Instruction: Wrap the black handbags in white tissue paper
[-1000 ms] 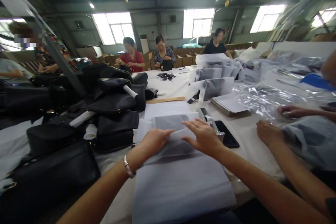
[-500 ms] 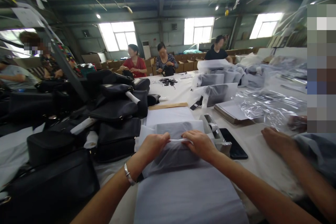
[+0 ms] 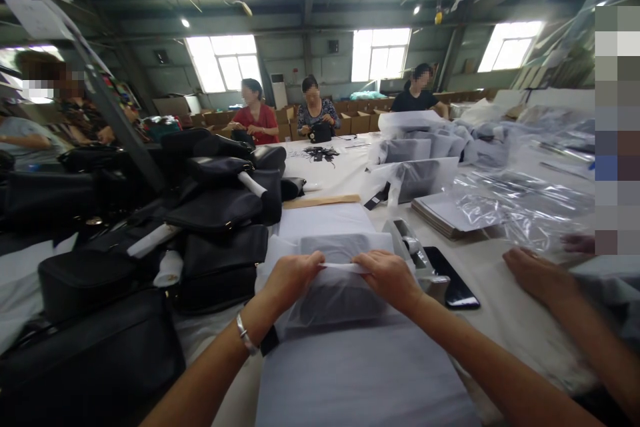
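Note:
A dark bag wrapped in thin white paper (image 3: 343, 297) lies in front of me, its dark shape showing through. My left hand (image 3: 296, 275) pinches the folded edge of the paper on the left. On the same fold, a short way to the right, my right hand (image 3: 386, 275) is closed with thumb and fingers together. Between the two hands the fold runs as a narrow white strip. A stack of white paper sheets (image 3: 360, 373) lies on the near side, under the wrapped bag. More white sheets (image 3: 325, 218) lie just beyond it.
Black bags (image 3: 215, 207) are piled on the left. To the right are a tape dispenser (image 3: 407, 243), a black phone (image 3: 450, 280), a cardboard stack (image 3: 440, 217) and clear plastic bags (image 3: 525, 207). A co-worker's hand (image 3: 537, 273) rests at the right; several people sit beyond the table.
The view has shifted slightly. My right hand has moved a little to the right along the fold, widening the gap between my hands. Both hands keep their hold.

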A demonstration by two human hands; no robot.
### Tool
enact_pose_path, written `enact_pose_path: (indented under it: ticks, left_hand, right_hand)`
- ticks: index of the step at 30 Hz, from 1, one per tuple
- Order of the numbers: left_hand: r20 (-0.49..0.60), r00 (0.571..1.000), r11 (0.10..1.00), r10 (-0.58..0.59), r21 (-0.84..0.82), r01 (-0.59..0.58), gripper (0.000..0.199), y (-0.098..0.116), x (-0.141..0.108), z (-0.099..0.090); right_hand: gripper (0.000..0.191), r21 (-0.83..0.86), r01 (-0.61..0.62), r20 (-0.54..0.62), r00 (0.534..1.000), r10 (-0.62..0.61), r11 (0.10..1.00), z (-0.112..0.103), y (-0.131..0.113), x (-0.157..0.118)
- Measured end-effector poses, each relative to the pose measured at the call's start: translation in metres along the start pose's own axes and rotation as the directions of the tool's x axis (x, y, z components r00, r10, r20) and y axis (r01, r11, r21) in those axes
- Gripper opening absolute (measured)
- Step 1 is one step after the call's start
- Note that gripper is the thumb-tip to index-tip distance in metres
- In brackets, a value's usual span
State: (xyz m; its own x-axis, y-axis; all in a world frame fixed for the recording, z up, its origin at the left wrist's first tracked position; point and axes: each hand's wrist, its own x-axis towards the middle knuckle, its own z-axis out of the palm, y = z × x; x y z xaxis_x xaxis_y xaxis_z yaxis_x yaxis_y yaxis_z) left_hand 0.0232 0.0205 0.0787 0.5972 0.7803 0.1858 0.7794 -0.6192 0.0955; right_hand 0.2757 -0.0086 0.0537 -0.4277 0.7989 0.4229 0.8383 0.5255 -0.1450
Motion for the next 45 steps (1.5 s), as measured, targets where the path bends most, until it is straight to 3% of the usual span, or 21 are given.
enact_pose_path:
  ticks: [4,10,13,16,21,26,31,37,40,45]
  left_hand:
    - [-0.019,0.999,0.998,-0.038,-0.055,0.037,0.020,-0.002,0.006,0.001]
    - [-0.011,0.999,0.988,-0.037,-0.147,0.035,0.019,-0.009,0.014,-0.006]
    - [0.053,0.998,0.969,-0.040,-0.243,0.052,0.031,-0.022,0.008,-0.013]
    - [0.118,0.992,0.951,-0.036,-0.302,0.071,0.028,-0.038,-0.003,-0.020]
    - [0.040,0.995,0.888,-0.086,-0.449,0.095,0.023,-0.052,-0.017,-0.028]
    - [-0.003,0.984,0.953,-0.179,-0.250,0.172,0.029,-0.044,-0.016,-0.029]
    - [-0.128,0.992,0.996,0.016,-0.080,-0.027,0.053,-0.018,-0.003,-0.016]
    - [-0.032,0.998,0.994,0.052,-0.094,-0.055,0.015,-0.007,0.007,-0.002]
    - [-0.038,0.999,0.997,0.035,-0.067,-0.038,0.013,-0.007,0.003,-0.003]
    - [-0.052,0.996,0.997,-0.077,0.018,0.078,0.024,-0.010,0.000,-0.005]
  right_hand:
    - [0.015,-0.024,-0.098,0.032,0.995,0.099,0.995,-0.002,0.000,0.003]
    - [0.009,-0.009,-0.146,0.023,0.989,0.147,0.989,0.001,0.003,0.004]
    - [0.012,-0.029,-0.156,0.023,0.987,0.157,0.987,0.002,0.004,0.003]
    - [0.014,-0.033,-0.158,0.020,0.987,0.159,0.987,0.003,0.006,0.002]
    - [0.013,-0.023,-0.151,0.002,0.989,0.151,0.988,0.007,0.010,0.003]
    - [0.015,-0.027,-0.138,-0.036,0.990,0.137,0.990,0.011,0.013,0.004]
    - [0.007,-0.041,-0.099,-0.040,0.994,0.098,0.994,0.012,0.012,0.002]
    - [0.016,-0.014,0.082,-0.164,0.983,-0.083,0.997,0.008,0.012,0.001]
    - [0.018,-0.004,0.143,-0.214,0.967,-0.140,0.990,0.009,0.014,0.001]
    - [0.014,0.014,0.089,-0.187,0.979,-0.085,0.996,0.014,0.018,0.002]
